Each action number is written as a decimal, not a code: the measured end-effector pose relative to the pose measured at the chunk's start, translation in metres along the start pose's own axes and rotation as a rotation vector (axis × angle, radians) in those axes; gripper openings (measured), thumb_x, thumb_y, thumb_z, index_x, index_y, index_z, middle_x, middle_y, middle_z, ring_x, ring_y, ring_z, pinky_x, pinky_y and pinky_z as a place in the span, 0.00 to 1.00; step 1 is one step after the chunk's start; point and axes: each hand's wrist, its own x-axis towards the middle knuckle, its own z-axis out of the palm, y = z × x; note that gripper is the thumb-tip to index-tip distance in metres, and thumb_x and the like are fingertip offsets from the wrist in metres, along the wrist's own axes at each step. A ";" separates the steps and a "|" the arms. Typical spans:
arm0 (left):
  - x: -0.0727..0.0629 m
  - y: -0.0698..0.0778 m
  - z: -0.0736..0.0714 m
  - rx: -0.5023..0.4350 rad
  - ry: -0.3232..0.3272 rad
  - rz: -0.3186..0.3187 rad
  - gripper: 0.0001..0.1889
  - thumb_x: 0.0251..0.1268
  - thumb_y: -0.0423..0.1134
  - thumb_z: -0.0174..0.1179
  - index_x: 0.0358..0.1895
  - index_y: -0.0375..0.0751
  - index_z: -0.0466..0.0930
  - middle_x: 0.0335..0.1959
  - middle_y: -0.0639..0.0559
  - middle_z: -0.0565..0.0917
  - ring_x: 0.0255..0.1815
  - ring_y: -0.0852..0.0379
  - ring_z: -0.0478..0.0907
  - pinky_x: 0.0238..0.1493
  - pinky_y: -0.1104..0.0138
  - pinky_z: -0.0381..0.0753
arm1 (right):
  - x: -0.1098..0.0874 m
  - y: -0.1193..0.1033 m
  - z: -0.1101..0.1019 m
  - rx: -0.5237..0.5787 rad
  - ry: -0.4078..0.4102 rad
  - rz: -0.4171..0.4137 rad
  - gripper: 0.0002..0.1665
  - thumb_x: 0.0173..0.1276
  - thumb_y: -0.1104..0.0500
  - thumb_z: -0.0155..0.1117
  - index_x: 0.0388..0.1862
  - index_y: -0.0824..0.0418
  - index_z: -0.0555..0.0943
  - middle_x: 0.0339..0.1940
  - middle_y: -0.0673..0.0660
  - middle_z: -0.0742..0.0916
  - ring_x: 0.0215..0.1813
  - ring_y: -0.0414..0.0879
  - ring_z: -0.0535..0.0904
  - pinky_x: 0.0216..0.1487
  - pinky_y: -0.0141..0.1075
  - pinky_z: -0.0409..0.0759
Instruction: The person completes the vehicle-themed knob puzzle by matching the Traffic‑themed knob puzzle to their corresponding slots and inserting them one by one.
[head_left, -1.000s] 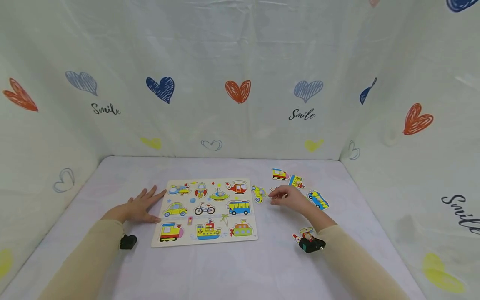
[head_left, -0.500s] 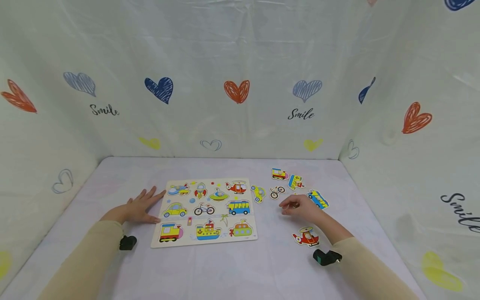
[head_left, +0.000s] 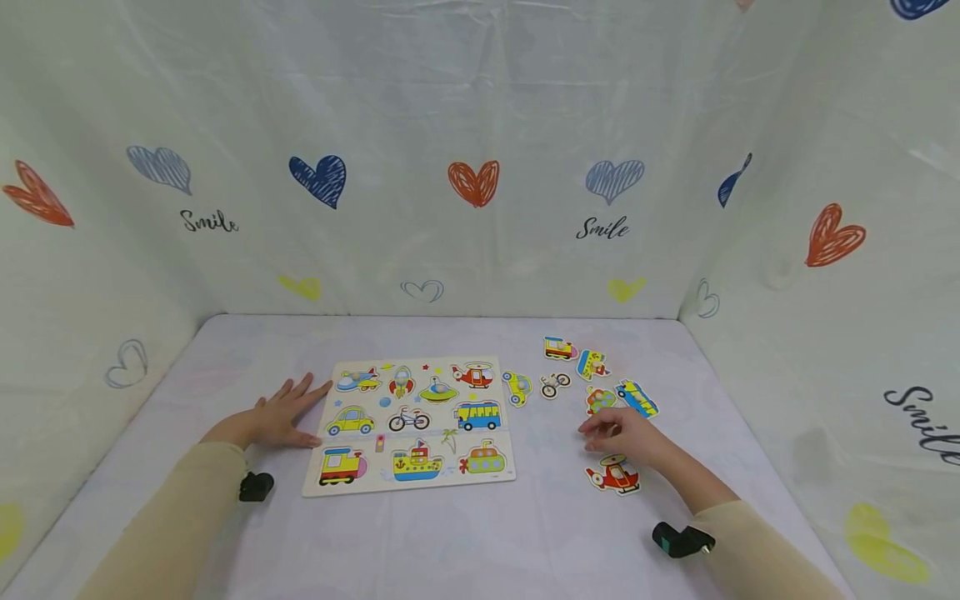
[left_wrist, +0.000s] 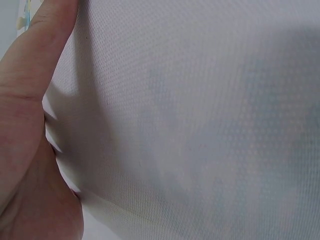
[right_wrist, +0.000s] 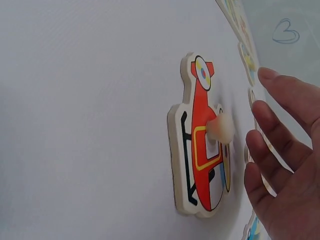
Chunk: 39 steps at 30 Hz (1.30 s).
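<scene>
One helicopter piece lay on the table, right of the puzzle board, knob up, to my eye for easy pinching | left hand, fingers spread, touched the board's edge, likely steadying it | right hand, fingers loosely bent, empty, hung nearby.

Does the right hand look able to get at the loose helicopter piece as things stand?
Probably yes: the right hand is close, holding nothing, and nothing lies on the helicopter piece, whose knob stands free.
</scene>
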 end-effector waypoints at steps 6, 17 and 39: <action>-0.002 0.002 0.000 -0.011 0.001 -0.008 0.57 0.48 0.60 0.71 0.76 0.39 0.48 0.74 0.25 0.39 0.71 0.21 0.32 0.60 0.25 0.34 | -0.013 0.006 -0.004 -0.016 -0.020 0.006 0.13 0.60 0.58 0.74 0.43 0.59 0.86 0.35 0.51 0.83 0.37 0.46 0.74 0.35 0.31 0.75; 0.000 0.000 0.002 0.012 0.020 0.005 0.56 0.49 0.60 0.71 0.76 0.40 0.49 0.74 0.24 0.40 0.71 0.20 0.33 0.60 0.24 0.36 | -0.026 0.021 -0.007 0.038 -0.085 -0.082 0.11 0.60 0.61 0.73 0.42 0.59 0.86 0.41 0.52 0.86 0.43 0.40 0.77 0.43 0.31 0.78; -0.001 0.002 0.001 0.012 0.017 0.007 0.55 0.49 0.60 0.71 0.76 0.40 0.50 0.74 0.25 0.40 0.71 0.20 0.33 0.60 0.24 0.36 | -0.031 0.035 -0.008 0.034 -0.149 -0.145 0.08 0.55 0.60 0.77 0.35 0.54 0.87 0.46 0.52 0.83 0.51 0.40 0.75 0.55 0.27 0.72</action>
